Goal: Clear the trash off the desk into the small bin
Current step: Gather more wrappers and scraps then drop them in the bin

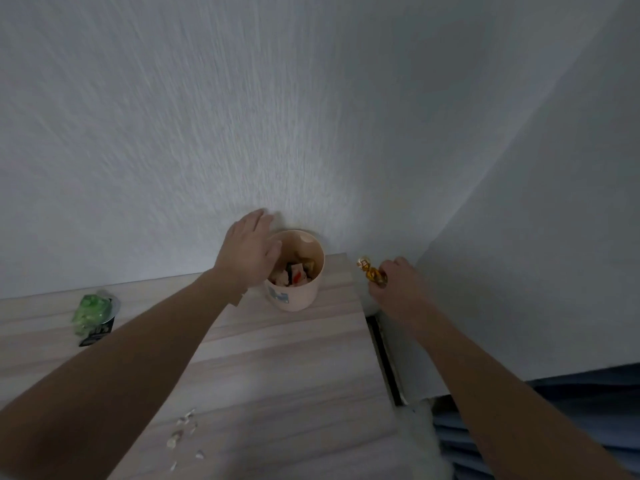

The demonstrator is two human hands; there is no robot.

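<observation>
A small pink bin (298,299) stands at the back right corner of the wooden desk (270,368), against the wall, with several crumpled wrappers inside. My left hand (247,251) hovers over the bin's left rim, fingers spread and holding nothing. My right hand (398,285) is to the right of the bin, past the desk's edge, pinching a gold candy wrapper (372,271). A green and black snack packet (93,315) lies at the desk's left. Small pale shell scraps (183,433) are scattered near the front edge.
A textured white wall (311,116) rises directly behind the desk and turns a corner on the right. A dark gap (384,358) runs along the desk's right side. Blue fabric (571,410) shows at the lower right.
</observation>
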